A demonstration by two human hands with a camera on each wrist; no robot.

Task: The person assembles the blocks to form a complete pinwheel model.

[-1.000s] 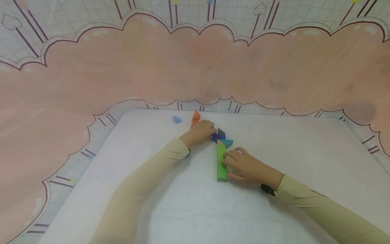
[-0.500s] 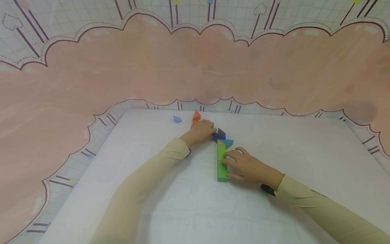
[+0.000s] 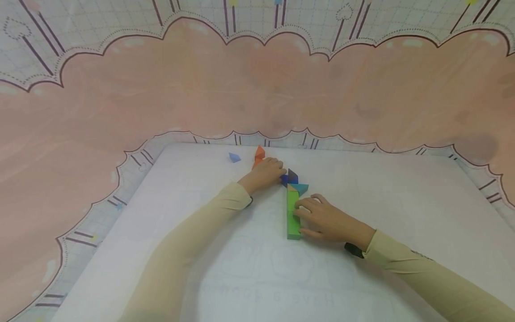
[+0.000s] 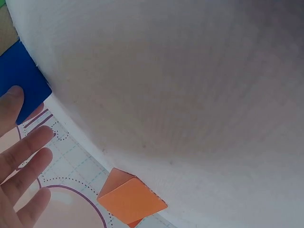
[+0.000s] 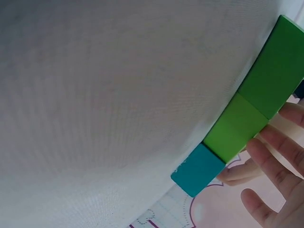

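Only a tabletop set-up is shown, seemingly indoors; whether it is housed in a home, a classroom or a studio cannot be told. A broad white tabletop (image 3: 382,192) is backed by patterned sheeting (image 3: 201,89), printed with peach scallops, dotted edging, purple bars and a pale blue grid. Faint lettering (image 3: 276,296) is seen on the white surface.

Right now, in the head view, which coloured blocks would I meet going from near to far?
Green section, teal block, dark blue section, orange section. Left out as unclear: light blue block, level with the orange.
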